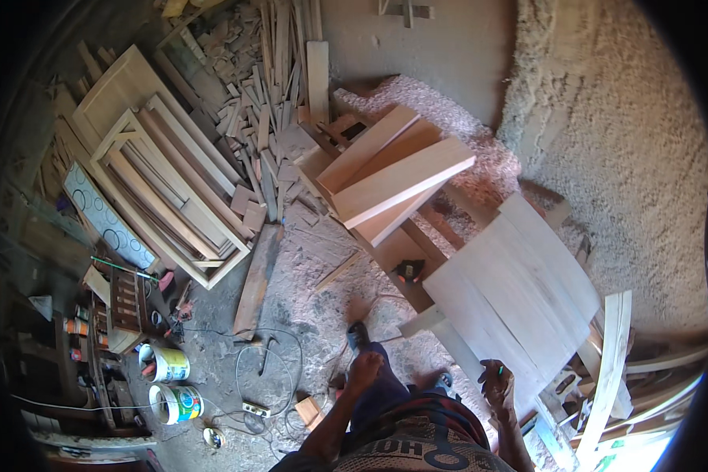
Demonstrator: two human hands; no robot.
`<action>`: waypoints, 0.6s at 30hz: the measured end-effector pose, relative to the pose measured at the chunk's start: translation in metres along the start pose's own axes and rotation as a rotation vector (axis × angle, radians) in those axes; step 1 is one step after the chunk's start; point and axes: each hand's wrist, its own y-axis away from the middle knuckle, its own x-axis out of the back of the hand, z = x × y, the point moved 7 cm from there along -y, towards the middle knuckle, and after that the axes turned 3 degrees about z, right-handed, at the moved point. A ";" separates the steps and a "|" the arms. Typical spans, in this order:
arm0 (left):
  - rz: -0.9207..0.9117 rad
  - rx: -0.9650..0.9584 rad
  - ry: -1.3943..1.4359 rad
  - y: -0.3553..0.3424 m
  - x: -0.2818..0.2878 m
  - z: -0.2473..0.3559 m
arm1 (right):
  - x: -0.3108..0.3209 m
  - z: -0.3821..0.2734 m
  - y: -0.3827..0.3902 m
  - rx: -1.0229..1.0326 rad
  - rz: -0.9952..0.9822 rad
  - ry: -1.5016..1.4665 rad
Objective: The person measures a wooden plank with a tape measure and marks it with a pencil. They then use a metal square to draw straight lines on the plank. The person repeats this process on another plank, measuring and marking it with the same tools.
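My left hand (366, 368) hangs in front of my left leg, above the dusty floor. Its fingers look curled in, and no object shows in it. My right hand (496, 382) is bent at the near edge of a wide pale wooden panel (519, 283). The fingers there are curled together around something small with a green spot, too tiny to name. Beyond the panel, several planed boards (409, 181) lie stacked across a low wooden bench. A dark tool with a red mark (410, 271), perhaps a tape measure, rests on the bench between boards and panel.
Wooden frames (165, 197) lean at the left beside piled offcuts (252, 118). Two paint buckets (175, 403), a hammer (267, 355), a power strip (256, 409) and loose cables lie on the floor at left. Wood shavings (448, 114) heap against the wall. Long planks (610, 370) stand at right.
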 end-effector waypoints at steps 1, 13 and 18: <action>0.009 -0.003 0.021 -0.010 0.009 0.002 | -0.016 -0.006 -0.009 -0.009 -0.011 -0.006; 0.006 0.057 0.045 -0.156 0.190 0.058 | -0.251 -0.099 -0.141 0.084 -0.012 -0.044; 0.032 0.033 0.066 -0.197 0.278 0.090 | -0.303 -0.146 -0.192 0.134 0.104 -0.116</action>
